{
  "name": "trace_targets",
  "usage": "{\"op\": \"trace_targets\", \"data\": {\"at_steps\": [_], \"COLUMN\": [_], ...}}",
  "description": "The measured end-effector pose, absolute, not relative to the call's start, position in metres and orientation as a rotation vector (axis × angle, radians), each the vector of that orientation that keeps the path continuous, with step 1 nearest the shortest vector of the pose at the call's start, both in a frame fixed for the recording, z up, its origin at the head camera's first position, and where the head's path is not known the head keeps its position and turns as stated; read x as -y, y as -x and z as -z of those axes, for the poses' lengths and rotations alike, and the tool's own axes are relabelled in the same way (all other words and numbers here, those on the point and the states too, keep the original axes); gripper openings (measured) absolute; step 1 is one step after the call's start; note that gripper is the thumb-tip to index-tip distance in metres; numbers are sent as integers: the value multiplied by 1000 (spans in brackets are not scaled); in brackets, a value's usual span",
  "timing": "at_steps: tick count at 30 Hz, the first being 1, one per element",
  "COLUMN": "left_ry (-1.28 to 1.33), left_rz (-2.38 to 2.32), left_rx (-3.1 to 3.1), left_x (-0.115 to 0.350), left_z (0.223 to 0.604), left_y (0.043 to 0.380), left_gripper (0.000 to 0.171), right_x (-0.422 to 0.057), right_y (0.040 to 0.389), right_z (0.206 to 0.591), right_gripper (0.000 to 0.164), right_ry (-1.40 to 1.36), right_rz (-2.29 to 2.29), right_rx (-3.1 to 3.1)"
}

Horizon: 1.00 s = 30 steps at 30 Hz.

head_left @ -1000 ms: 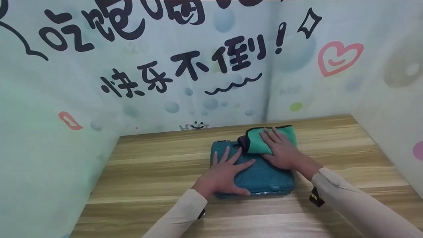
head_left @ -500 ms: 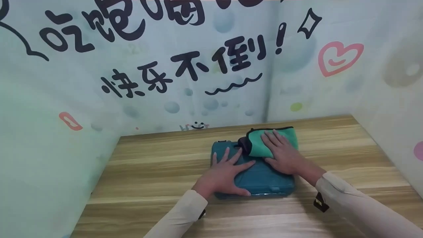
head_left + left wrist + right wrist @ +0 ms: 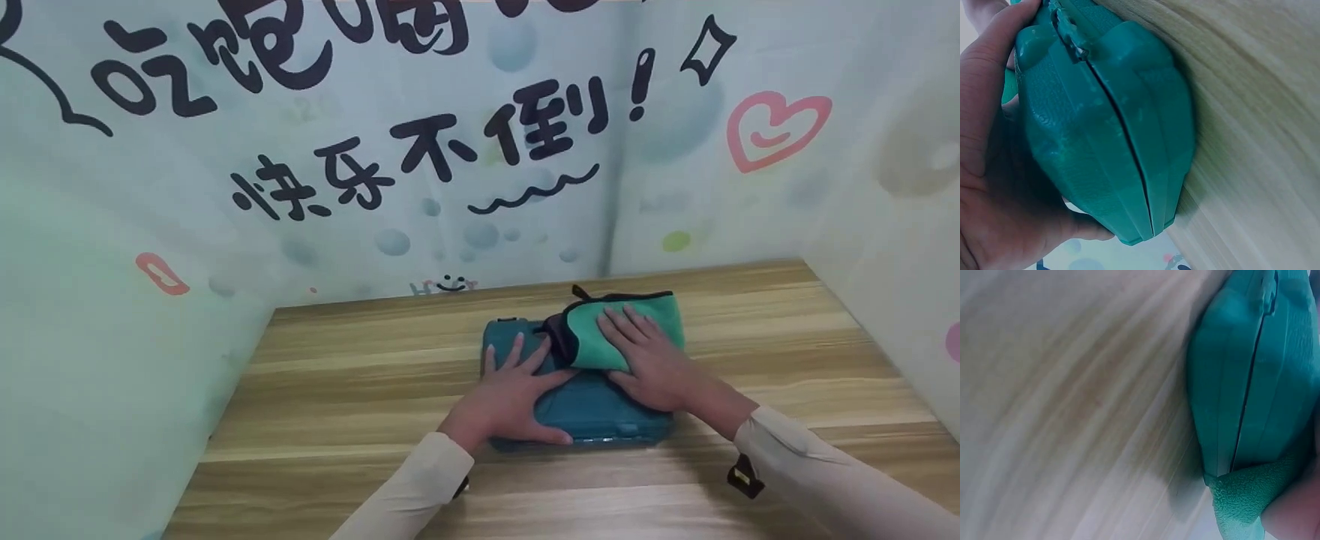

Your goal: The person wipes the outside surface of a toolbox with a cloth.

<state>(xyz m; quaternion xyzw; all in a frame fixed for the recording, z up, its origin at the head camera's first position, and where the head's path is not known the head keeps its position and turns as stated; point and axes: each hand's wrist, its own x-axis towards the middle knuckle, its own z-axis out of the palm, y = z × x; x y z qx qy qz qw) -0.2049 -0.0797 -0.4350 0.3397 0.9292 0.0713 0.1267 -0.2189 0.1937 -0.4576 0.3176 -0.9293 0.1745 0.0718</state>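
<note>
A teal hard plastic case (image 3: 592, 409) lies flat on the wooden table, its lid closed along the seam seen in the left wrist view. My left hand (image 3: 506, 401) rests on the case's left part with fingers spread. Under my right hand (image 3: 656, 364) is a green cloth (image 3: 592, 341) with dark edging, pressed flat against the back right of the lid. The right fingers lie straight over it. In the right wrist view the cloth (image 3: 1247, 495) hangs over the case's end.
The wood-grain table (image 3: 352, 390) extends around the case on all sides. Behind it stands a pale printed backdrop (image 3: 337, 247) with black lettering, and similar panels rise at the left and right.
My right hand has slid the green cloth toward me and slightly right over the lid. The left hand and the case have stayed nearly still.
</note>
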Motion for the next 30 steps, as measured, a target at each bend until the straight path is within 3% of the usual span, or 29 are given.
{"op": "trace_targets", "data": {"at_steps": [30], "left_ry": [-1001], "left_rz": [-239], "left_rx": [-2728], "left_x": [81], "left_z": [436], "left_y": [203], "left_gripper": [91], "right_x": [-194], "right_y": [203], "right_z": [459], "right_gripper": [74], "right_ry": [-957], "right_rz": [-553], "right_rx": [2809]}}
